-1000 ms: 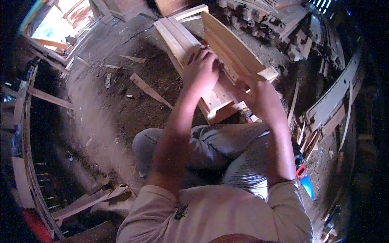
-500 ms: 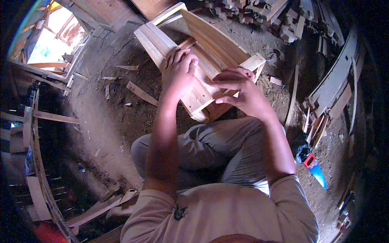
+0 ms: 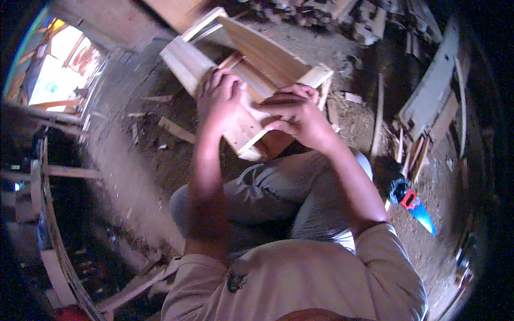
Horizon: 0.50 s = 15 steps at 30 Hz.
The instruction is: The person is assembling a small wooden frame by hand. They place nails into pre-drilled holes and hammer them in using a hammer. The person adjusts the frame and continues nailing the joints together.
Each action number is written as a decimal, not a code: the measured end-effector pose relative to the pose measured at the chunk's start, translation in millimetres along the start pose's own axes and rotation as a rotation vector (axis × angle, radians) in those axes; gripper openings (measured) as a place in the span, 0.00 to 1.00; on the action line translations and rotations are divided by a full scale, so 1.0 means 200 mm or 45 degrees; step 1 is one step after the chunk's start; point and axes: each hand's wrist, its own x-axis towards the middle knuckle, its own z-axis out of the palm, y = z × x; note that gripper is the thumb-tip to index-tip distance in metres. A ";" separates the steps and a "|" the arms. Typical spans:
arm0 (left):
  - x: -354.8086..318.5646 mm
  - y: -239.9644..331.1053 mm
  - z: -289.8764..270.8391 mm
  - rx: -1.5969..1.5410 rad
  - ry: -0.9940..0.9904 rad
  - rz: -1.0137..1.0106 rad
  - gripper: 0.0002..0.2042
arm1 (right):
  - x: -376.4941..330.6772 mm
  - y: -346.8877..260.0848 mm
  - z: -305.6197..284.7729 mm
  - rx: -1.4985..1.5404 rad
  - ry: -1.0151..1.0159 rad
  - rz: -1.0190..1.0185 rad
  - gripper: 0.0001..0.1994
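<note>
An open, long wooden box point(image 3: 190, 67) made of pale planks lies slanted on the ground in front of my crossed legs. On its left plank side rests my left hand point(image 3: 220, 99), fingers curled over the plank's inner edge. My right hand point(image 3: 297, 115) is at the near end of the box, its fingers bent over the end and its thumb against the near edge. The fingertips of that hand are partly hidden. Inside the box, between the side planks, a reddish-brown wooden piece point(image 3: 231, 60) shows.
A saw point(image 3: 417, 209) with a red handle and blue blade lies on the dirt floor at right. Stacked scrap wood point(image 3: 342, 16) fills the far side. Wood strips point(image 3: 176, 130) lie left of the box, and a pale curved panel point(image 3: 431, 85) leans at right.
The view has shifted a little, so the box and both hands appear further left and higher. Both hands stay on the box; the right thumb has moved closer in to its near edge.
</note>
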 end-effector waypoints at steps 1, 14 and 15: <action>0.00 -0.04 0.01 0.003 -0.027 0.029 0.12 | -0.01 0.01 0.01 -0.026 -0.006 0.001 0.23; 0.04 -0.10 0.03 -0.076 -0.199 0.012 0.15 | -0.04 0.10 0.08 0.085 0.147 -0.057 0.19; 0.03 -0.09 0.02 -0.118 -0.198 -0.008 0.15 | -0.04 0.11 0.09 0.107 0.174 -0.073 0.19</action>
